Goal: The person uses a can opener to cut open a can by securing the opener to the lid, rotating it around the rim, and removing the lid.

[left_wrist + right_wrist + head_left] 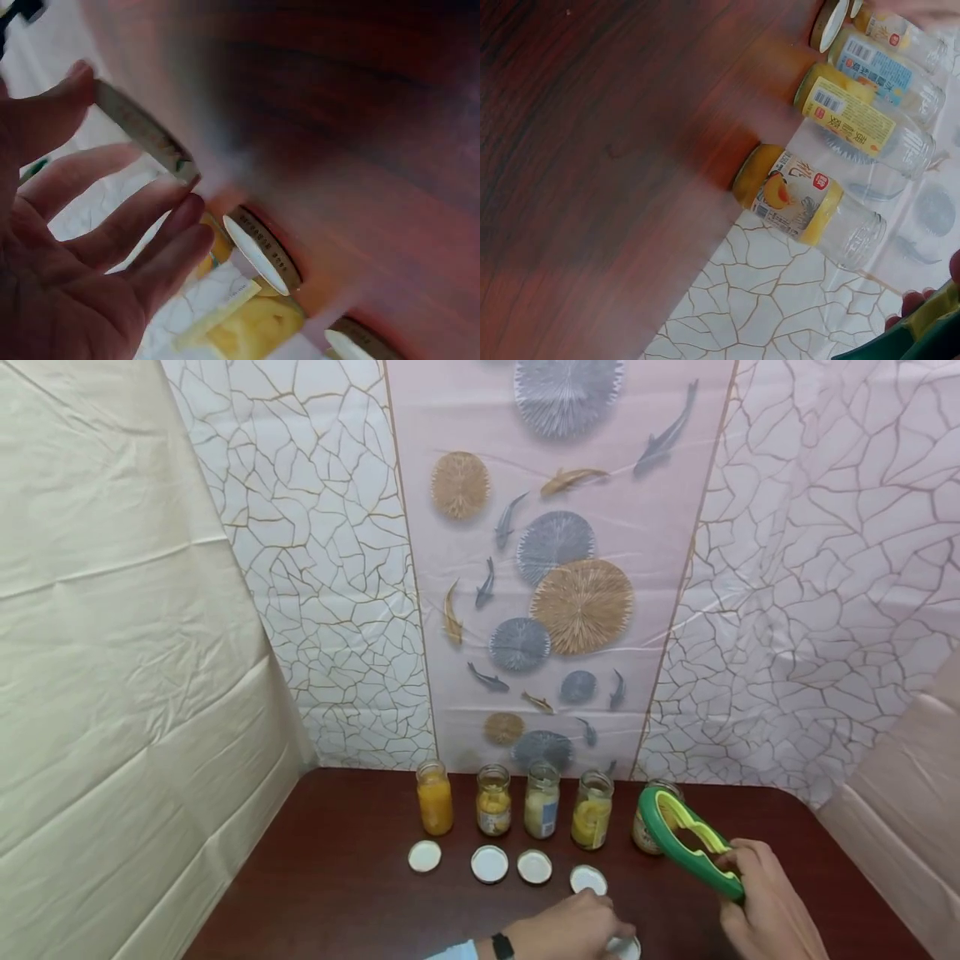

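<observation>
My left hand [573, 928] pinches a jar lid [142, 131] by its rim between thumb and fingertips, low over the table's near side. Part of this lid [628, 948] shows white past the fingers in the head view. Just beyond that hand lies another white-lined lid [588, 880]. On the right, my right hand [772, 906] grips a green jar opener [701, 867] by its handle end. The opener's rounded head overlaps the rightmost open jar [645, 837] in the head view. In the right wrist view, a peach-labelled jar [787, 195] has no lid.
Along the back of the dark red table [360, 860] stand more open glass jars of yellow fruit, among them a tall orange-filled one [435, 802]. Before them lie lids, white side up, including the leftmost lid [424, 856]. Patterned cloth [345, 610] hangs behind.
</observation>
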Demonstrator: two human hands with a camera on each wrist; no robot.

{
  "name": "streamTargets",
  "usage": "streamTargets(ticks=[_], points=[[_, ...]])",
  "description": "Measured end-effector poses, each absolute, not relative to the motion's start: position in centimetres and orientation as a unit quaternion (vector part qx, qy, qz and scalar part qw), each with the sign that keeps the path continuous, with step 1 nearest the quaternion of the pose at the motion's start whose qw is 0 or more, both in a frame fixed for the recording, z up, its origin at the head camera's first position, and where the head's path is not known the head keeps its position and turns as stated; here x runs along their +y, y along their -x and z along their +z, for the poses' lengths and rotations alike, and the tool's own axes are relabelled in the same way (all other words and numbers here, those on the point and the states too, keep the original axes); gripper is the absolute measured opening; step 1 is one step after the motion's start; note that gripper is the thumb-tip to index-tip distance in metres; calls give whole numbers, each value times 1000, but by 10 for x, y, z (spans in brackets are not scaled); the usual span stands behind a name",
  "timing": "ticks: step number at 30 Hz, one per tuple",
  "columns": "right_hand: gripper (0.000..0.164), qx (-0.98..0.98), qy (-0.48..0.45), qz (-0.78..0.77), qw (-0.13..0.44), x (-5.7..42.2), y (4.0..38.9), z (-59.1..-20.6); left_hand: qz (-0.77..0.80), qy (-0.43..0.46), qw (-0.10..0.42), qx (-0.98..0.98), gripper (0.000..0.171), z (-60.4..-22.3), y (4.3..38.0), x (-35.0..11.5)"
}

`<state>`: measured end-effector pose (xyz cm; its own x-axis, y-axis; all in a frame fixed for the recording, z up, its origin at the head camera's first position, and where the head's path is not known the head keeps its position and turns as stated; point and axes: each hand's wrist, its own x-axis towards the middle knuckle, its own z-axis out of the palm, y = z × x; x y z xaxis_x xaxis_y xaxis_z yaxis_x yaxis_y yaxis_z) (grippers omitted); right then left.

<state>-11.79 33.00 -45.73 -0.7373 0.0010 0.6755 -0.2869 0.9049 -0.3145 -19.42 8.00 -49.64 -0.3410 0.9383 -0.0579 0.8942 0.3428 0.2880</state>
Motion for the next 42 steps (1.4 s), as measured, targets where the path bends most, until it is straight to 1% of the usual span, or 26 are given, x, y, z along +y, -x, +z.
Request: streamTargets(ticks=[3,4,7,8,10,13,16,22,26,34,37,40,42], points=[[40,-900,-82,208,375,330,118,-459,61,-591,80,801,25,-519,201,90],[41,-898,-81,209,379,330,117,-460,55,-590,77,802,21,-521,201,92],[41,-893,-81,213,389,331,117,-460,71,-578,89,808,11,-526,197,95],[40,-892,-78,216,390,331,117,-460,76,-575,97,809,12,-520,193,95],[40,-889,-74,223,392,330,117,-459,76,-567,111,813,18,-507,184,94],[38,-886,-70,231,396,329,117,-458,67,-560,116,818,24,-496,175,93],[38,-886,-67,233,395,327,117,-458,64,-541,129,829,23,-491,172,93],[38,-888,-57,233,393,327,118,-461,87,-507,168,841,16,-493,176,99],[37,-890,-48,235,388,327,118,-463,102,-505,167,841,16,-496,179,104],[35,-892,-30,235,385,328,119,-468,129,-496,132,849,17,-501,191,129],[35,-896,-20,234,378,328,118,-467,115,-499,91,854,20,-500,198,141],[35,-898,-14,235,372,328,116,-467,92,-496,47,862,28,-500,204,153],[35,-898,-12,235,371,328,115,-467,85,-482,40,871,33,-500,209,159]])
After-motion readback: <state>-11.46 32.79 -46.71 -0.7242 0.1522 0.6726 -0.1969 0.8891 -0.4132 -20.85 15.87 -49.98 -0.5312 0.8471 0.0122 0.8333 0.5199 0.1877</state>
